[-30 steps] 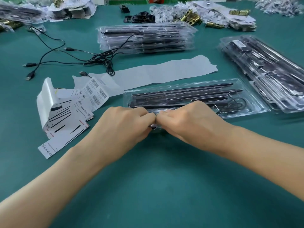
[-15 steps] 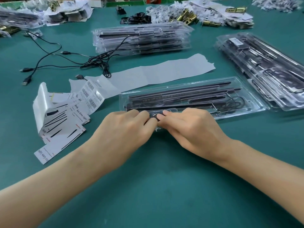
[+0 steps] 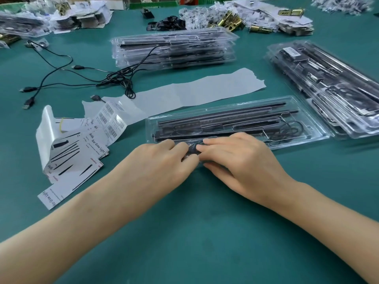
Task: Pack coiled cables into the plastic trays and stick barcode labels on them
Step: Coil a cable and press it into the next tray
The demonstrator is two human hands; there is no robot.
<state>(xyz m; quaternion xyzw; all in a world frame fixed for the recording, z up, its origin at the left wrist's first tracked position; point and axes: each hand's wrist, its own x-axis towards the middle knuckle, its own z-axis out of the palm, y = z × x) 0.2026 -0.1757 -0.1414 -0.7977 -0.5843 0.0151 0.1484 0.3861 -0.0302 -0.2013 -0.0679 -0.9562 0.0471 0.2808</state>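
From the head view, both hands are down at the near edge of the clear plastic tray (image 3: 320,128), which lies lengthwise on the green worktop (image 3: 194,232). The left hand (image 3: 164,158) and the right hand (image 3: 235,160) meet fingertip to fingertip, fingers curled, each pinching a small dark bundle (image 3: 192,150) that is mostly hidden under them. Long black bars fill the tray, and a coiled cable (image 3: 291,128) sits in its right-end compartment. Just left of the tray lies the sheet of barcode labels (image 3: 108,119), touching some printed cards (image 3: 67,158). A pale backing strip (image 3: 194,93) runs behind the tray. Loose cables (image 3: 61,74) sprawl far left, one stack of trays (image 3: 174,50) stands behind, and another stack (image 3: 328,89) sits to the right.
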